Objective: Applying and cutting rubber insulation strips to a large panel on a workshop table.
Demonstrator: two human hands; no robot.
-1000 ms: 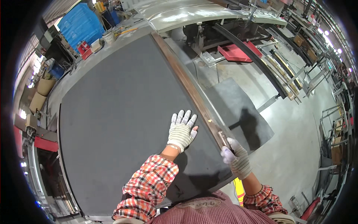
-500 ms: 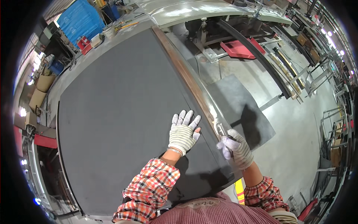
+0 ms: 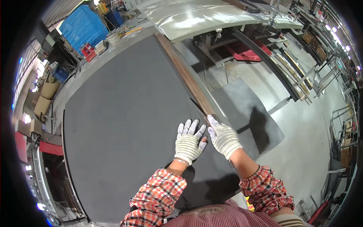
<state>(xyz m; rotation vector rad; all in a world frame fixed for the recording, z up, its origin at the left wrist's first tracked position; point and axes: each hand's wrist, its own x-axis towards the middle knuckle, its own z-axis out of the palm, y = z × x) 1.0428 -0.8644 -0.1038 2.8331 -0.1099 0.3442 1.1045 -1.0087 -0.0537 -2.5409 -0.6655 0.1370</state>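
A large dark grey sheet (image 3: 124, 102) lies over the work table. My left hand (image 3: 189, 142), in a striped white glove, rests flat on it near the right edge, fingers spread. Close beside it, my gloved right hand (image 3: 225, 138) is at the sheet's right edge, thumb and fingers closed at the end of a thin dark strip (image 3: 197, 105). The strip's far end rises off the sheet. Just past the fingertips runs a long brown border strip (image 3: 189, 79). Whether the right palm also holds a tool is hidden.
A shiny curved metal panel (image 3: 189, 19) stands beyond the far right end. To the right, a grey sheet (image 3: 249, 113) lies on the floor near a curved black beam (image 3: 268, 64). A blue cover (image 3: 83, 28) and a red container (image 3: 89, 53) are at the far left.
My right hand has moved left and away from me, from the table's outer edge to beside my left hand. The dark strip now stands up from the sheet. My left hand stays flat.
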